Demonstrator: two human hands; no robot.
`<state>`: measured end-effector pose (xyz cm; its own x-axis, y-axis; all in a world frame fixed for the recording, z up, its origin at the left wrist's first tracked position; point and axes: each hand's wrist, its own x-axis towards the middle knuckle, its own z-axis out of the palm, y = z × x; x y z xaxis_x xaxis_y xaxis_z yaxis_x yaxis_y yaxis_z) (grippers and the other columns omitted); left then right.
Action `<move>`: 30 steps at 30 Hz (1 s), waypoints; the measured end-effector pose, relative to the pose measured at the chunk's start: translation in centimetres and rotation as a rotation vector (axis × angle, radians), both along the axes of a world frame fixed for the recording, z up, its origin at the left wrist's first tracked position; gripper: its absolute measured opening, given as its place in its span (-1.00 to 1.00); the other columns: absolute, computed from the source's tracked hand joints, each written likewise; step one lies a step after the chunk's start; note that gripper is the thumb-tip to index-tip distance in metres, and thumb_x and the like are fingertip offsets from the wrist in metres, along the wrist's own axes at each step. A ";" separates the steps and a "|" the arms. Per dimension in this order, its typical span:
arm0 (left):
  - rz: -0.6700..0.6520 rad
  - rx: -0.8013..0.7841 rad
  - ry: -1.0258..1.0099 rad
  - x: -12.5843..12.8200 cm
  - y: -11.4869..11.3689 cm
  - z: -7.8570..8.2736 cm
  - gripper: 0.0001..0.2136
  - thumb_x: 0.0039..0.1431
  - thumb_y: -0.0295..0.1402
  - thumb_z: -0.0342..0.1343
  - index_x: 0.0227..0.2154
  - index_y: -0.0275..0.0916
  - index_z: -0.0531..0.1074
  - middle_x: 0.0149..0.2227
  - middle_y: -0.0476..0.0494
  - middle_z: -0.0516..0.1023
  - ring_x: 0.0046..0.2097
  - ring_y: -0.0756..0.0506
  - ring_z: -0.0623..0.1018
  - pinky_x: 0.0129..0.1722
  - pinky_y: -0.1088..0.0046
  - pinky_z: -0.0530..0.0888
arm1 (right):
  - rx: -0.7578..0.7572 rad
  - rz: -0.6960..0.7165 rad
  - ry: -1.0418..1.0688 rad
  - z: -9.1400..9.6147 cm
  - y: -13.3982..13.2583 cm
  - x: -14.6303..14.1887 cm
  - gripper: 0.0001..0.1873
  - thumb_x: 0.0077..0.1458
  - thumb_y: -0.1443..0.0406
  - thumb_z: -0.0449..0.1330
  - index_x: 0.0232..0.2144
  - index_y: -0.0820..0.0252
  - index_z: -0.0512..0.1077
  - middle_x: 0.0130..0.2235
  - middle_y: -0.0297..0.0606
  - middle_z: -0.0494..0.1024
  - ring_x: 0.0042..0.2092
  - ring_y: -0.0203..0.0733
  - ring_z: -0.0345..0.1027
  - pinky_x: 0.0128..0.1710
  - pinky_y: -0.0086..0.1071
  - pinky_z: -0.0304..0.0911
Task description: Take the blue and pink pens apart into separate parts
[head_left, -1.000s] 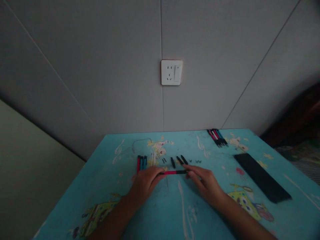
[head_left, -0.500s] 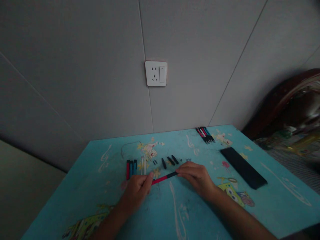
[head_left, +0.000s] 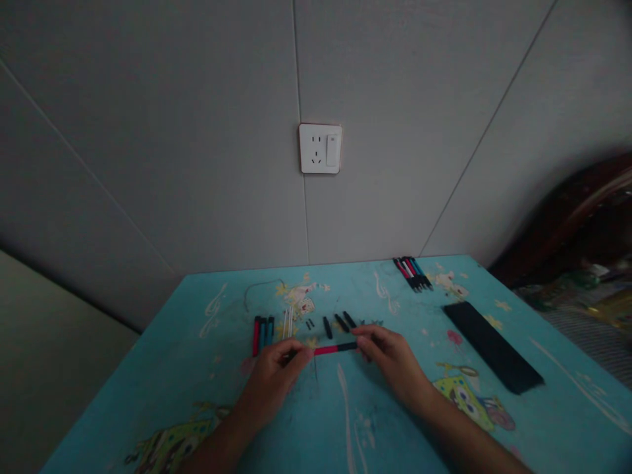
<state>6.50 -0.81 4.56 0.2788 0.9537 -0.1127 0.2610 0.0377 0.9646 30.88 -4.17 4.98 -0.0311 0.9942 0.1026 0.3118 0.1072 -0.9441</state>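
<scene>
My left hand [head_left: 277, 376] and my right hand [head_left: 390, 359] hold a red pen [head_left: 332, 349] between them, low over the turquoise cartoon-printed table [head_left: 345, 421]. The left fingers pinch its left end, and the right fingers pinch its black end. The pen lies nearly level. Just beyond the hands sit three pen barrels [head_left: 263, 331], red and blue, beside thin white refills [head_left: 287, 322]. Several small black pen parts [head_left: 336, 323] lie to their right.
A bundle of pens [head_left: 413, 272] rests near the table's far edge. A flat black case [head_left: 492, 345] lies to the right. A white wall socket with a switch [head_left: 320, 149] hangs on the grey wall behind. Dark furniture stands past the table's right side.
The pen, tilted half a second ago, is level again between both hands. The view swung left and then partly back. The parts on the table have not moved.
</scene>
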 end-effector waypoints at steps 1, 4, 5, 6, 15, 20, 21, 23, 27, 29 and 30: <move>-0.005 0.004 0.013 0.0 0.0 -0.1 -0.58 0.14 0.01 0.09 -0.57 -0.27 0.44 -0.73 0.11 0.18 -0.65 0.07 0.20 -0.62 0.57 0.15 | 0.017 -0.008 -0.015 0.0 0.0 0.0 -0.75 0.24 0.18 0.14 -0.12 0.16 0.50 -0.39 -0.32 0.51 -0.38 -0.27 0.37 -0.38 -0.43 0.29; -0.013 -0.069 0.035 0.0 -0.2 -0.4 -0.48 0.18 0.05 0.02 -0.68 -0.28 0.40 -0.79 0.10 0.15 -0.69 0.08 0.17 -0.61 0.56 0.15 | 0.152 0.003 -0.094 0.1 -0.2 0.1 -0.79 0.23 0.23 0.16 -0.11 0.09 0.52 -0.28 -0.28 0.54 -0.24 -0.23 0.41 -0.22 -0.38 0.32; 0.003 -0.114 0.028 0.0 -0.2 -0.5 -0.46 0.18 0.07 0.01 -0.71 -0.28 0.37 -0.80 0.10 0.13 -0.71 0.08 0.16 -0.63 0.55 0.13 | 0.213 0.010 -0.121 0.3 -0.3 0.1 -0.80 0.24 0.25 0.16 -0.13 0.08 0.53 -0.24 -0.27 0.54 -0.20 -0.21 0.42 -0.17 -0.36 0.32; 0.026 -0.159 0.007 0.0 -0.3 -0.7 -0.45 0.17 0.07 0.02 -0.73 -0.28 0.34 -0.81 0.10 0.11 -0.71 0.09 0.14 -0.64 0.55 0.10 | 0.270 0.016 -0.147 0.4 -0.4 0.2 -0.81 0.24 0.27 0.15 -0.14 0.07 0.54 -0.22 -0.26 0.54 -0.16 -0.21 0.42 -0.13 -0.35 0.32; 0.168 -0.102 -0.127 -0.6 0.7 -1.0 -0.51 0.18 0.08 0.02 -0.56 -0.30 0.40 -0.77 0.13 0.13 -0.68 0.10 0.11 -0.64 0.57 0.05 | 0.376 -0.215 -0.508 0.5 2.3 5.9 -0.80 0.23 0.31 0.13 -0.19 0.13 0.55 -0.18 -0.18 0.52 -0.15 -0.14 0.43 -0.09 -0.28 0.32; 0.186 -0.100 -0.179 -0.6 0.9 -1.1 -0.50 0.16 0.10 0.04 -0.55 -0.30 0.40 -0.76 0.14 0.14 -0.68 0.11 0.12 -0.66 0.58 0.04 | 0.165 -0.187 -0.762 -1.6 3.6 9.1 -0.72 0.18 0.41 0.07 -0.13 0.23 0.53 -0.15 -0.11 0.55 -0.16 -0.12 0.46 -0.07 -0.29 0.29; 0.176 -0.103 -0.181 -0.5 0.8 -1.1 -0.50 0.16 0.09 0.04 -0.57 -0.30 0.39 -0.77 0.13 0.13 -0.69 0.11 0.11 -0.66 0.58 0.03 | 0.133 -0.171 -0.783 -2.0 3.6 9.3 -0.72 0.16 0.42 0.08 -0.13 0.24 0.52 -0.16 -0.10 0.56 -0.16 -0.12 0.46 -0.07 -0.30 0.29; 0.160 -0.111 -0.180 -0.5 0.8 -1.1 -0.50 0.17 0.09 0.03 -0.58 -0.30 0.39 -0.78 0.13 0.13 -0.70 0.11 0.11 -0.66 0.58 0.03 | 0.101 -0.157 -0.799 -2.6 3.6 9.5 -0.73 0.12 0.41 0.12 -0.14 0.25 0.52 -0.19 -0.11 0.58 -0.19 -0.11 0.47 -0.11 -0.32 0.30; 0.159 -0.124 -0.182 -0.4 0.5 -0.9 -0.50 0.15 0.09 0.04 -0.60 -0.29 0.38 -0.78 0.13 0.13 -0.70 0.11 0.11 -0.67 0.58 0.03 | 0.087 -0.155 -0.812 -2.9 3.6 9.4 -0.76 0.11 0.31 0.18 -0.16 0.23 0.54 -0.22 -0.11 0.59 -0.22 -0.09 0.46 -0.14 -0.31 0.28; 0.160 -0.130 -0.183 -0.3 0.4 -0.6 -0.49 0.14 0.10 0.05 -0.61 -0.29 0.37 -0.79 0.13 0.12 -0.70 0.11 0.11 -0.67 0.58 0.03 | 0.091 -0.130 -0.810 -2.7 3.7 9.3 -0.78 0.13 0.26 0.18 -0.20 0.19 0.55 -0.22 -0.14 0.59 -0.20 -0.10 0.45 -0.12 -0.32 0.27; 0.161 -0.132 -0.182 -0.3 0.3 -0.5 -0.49 0.14 0.10 0.05 -0.62 -0.29 0.36 -0.79 0.13 0.12 -0.70 0.11 0.11 -0.67 0.58 0.03 | 0.094 -0.115 -0.807 -2.6 3.7 9.3 -0.79 0.14 0.25 0.17 -0.23 0.17 0.56 -0.22 -0.16 0.59 -0.19 -0.11 0.45 -0.12 -0.33 0.26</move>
